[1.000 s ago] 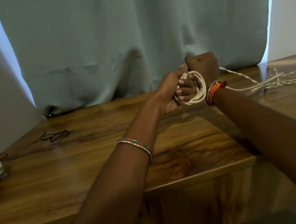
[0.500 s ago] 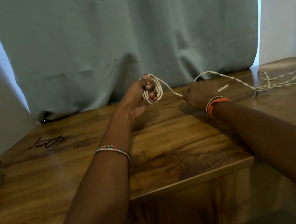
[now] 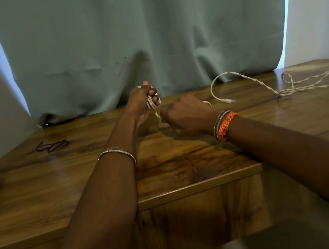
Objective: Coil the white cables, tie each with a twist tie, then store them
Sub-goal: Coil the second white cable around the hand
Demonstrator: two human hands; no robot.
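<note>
The coiling step was in hand: the left hand [image 3: 141, 100] gripped a small coil [image 3: 152, 104] of white cable above the worktop [image 3: 187, 163], while the right hand [image 3: 185, 114] pinched the strand beside it. The loose tail [image 3: 261, 85] trailed rightward across the worktop, so the next move likely called for another wrap.

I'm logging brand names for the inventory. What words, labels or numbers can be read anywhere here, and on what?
None: no readable text shows in the head view.
white cable and its plug: no marking legible.
wooden table: bare wood grain.
curtain: plain.
orange bracelet: woven pattern only.
</note>
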